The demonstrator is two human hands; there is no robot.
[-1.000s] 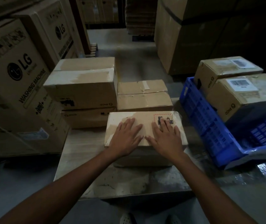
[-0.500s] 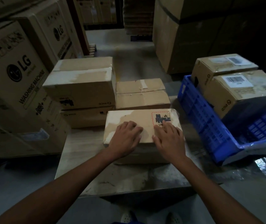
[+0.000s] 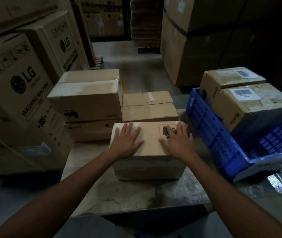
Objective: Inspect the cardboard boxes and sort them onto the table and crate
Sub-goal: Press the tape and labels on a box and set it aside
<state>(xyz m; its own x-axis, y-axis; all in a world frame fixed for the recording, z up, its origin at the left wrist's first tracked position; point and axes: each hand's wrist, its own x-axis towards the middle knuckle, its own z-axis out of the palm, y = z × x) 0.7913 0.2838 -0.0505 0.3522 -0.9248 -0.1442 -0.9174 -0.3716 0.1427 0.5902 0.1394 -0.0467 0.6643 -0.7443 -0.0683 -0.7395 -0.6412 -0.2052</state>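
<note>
Brown cardboard box point(image 3: 151, 146), red dashed-border label point(image 3: 166, 130); blue crate point(image 3: 210, 127); grey table point(image 3: 133, 194).

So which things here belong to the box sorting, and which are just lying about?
Job: near box, left hand and right hand flat on it; table; stacked boxes; blue crate holding labelled boxes.
Lying about: LG cartons; tall cartons; plastic film.

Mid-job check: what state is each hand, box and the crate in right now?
Near brown cardboard box: closed, on the grey table.
Left hand: flat, fingers spread, resting on its top.
Right hand: flat on top, partly covering the red-dashed label.
Low taped cardboard box: closed, behind it.
Two stacked cardboard boxes: closed.
Blue plastic crate: tilted, holding two labelled cardboard boxes.
</note>
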